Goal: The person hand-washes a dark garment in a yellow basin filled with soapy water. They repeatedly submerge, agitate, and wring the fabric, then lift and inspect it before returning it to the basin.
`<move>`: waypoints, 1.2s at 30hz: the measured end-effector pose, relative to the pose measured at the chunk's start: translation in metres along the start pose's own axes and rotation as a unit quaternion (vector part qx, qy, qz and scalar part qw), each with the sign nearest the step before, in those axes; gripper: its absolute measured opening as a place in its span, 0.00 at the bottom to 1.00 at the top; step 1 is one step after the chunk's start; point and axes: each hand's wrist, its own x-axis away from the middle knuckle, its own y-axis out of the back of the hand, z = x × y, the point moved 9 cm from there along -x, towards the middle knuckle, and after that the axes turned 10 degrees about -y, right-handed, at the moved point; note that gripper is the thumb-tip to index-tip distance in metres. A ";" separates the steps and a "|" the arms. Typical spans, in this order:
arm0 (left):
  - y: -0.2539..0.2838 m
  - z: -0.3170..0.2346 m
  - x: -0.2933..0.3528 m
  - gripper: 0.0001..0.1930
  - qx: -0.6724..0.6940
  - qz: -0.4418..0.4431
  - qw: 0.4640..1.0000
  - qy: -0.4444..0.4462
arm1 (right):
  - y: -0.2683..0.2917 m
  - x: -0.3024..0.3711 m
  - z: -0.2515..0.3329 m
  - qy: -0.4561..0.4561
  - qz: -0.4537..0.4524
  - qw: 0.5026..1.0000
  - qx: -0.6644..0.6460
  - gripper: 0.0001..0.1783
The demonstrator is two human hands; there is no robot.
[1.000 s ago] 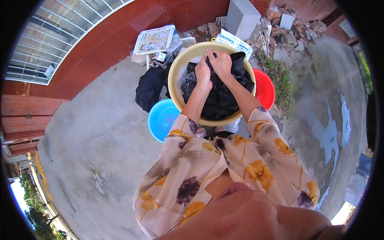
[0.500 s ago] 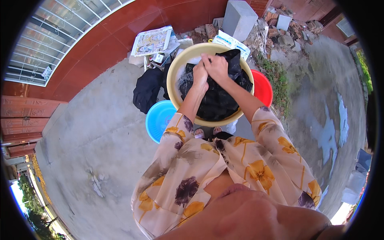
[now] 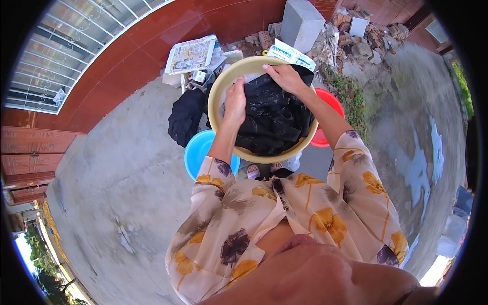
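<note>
A wet black garment [image 3: 272,124] lies bunched in a beige basin [image 3: 218,91] in front of me, with pale suds along the basin's far left inside. My left hand [image 3: 236,103] holds the garment's left edge, thumb up and fingers curled partly out of sight. At the garment's far edge, my right hand [image 3: 287,78] grips the cloth, its thumb pointing left and its other fingers mostly hidden. The two hands are apart, stretching the cloth between them.
A light blue basin [image 3: 195,155] stands below on the left, a red basin [image 3: 330,104] on the right. Dark cloth [image 3: 185,117] hangs left of the beige basin. Beyond are a pile of papers [image 3: 190,53], a grey block [image 3: 302,25] and brick rubble [image 3: 361,48].
My hands were pressed together over the garment. They have moved apart, left hand to the left and down, right hand to the right, and the black cloth is now spread between them.
</note>
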 end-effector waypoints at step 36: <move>-0.054 0.083 0.000 0.21 0.096 0.045 0.994 0.012 | 0.002 0.107 0.052 0.117 -0.252 0.953 -0.122 0.25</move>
